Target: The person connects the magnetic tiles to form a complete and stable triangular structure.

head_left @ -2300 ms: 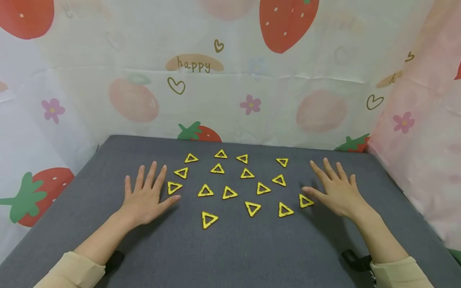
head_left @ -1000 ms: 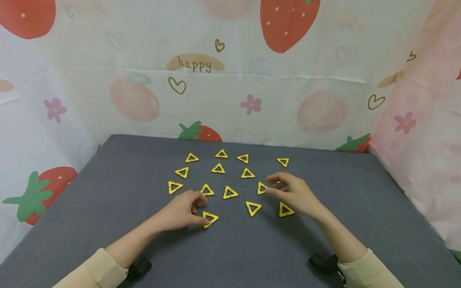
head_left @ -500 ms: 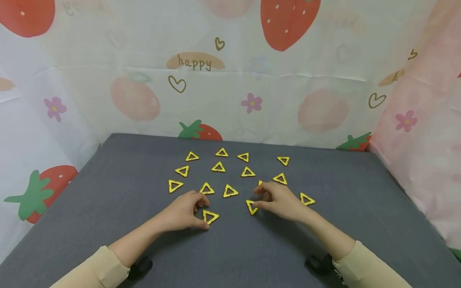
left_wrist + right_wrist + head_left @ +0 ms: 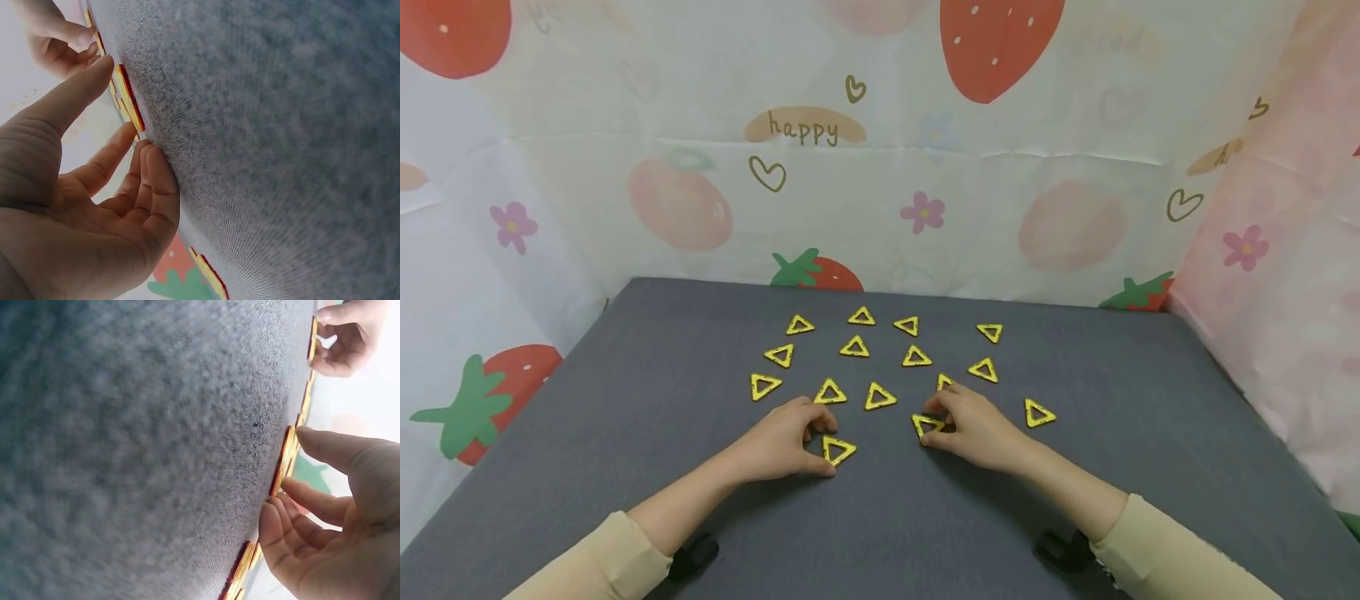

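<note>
In the head view my left hand [image 4: 782,442] lies around the front-left yellow triangle [image 4: 849,451], a hollow flat frame, with thumb at its near corner and curled fingers at its far side. The left wrist view shows this triangle [image 4: 130,99] edge-on, red along its underside, between thumb and index fingertips. My right hand [image 4: 976,427] bends its thumb and fingers round another hollow yellow triangle [image 4: 917,425], partly covering it. Edge-on in the right wrist view, that triangle [image 4: 282,461] spans from thumb to index finger. Both pieces appear flat on the cloth.
Several more yellow triangles lie scattered beyond the hands, among them one at the middle [image 4: 870,400] and one at the right [image 4: 1032,414]. Dark grey cloth [image 4: 865,533] covers the table. A strawberry-print curtain [image 4: 835,208] rises behind its back edge and along both sides.
From wide apart with spread fingers, both hands have moved inward to the two triangles. Over the last half second the right fingers have closed around their piece; the left hand has barely moved.
</note>
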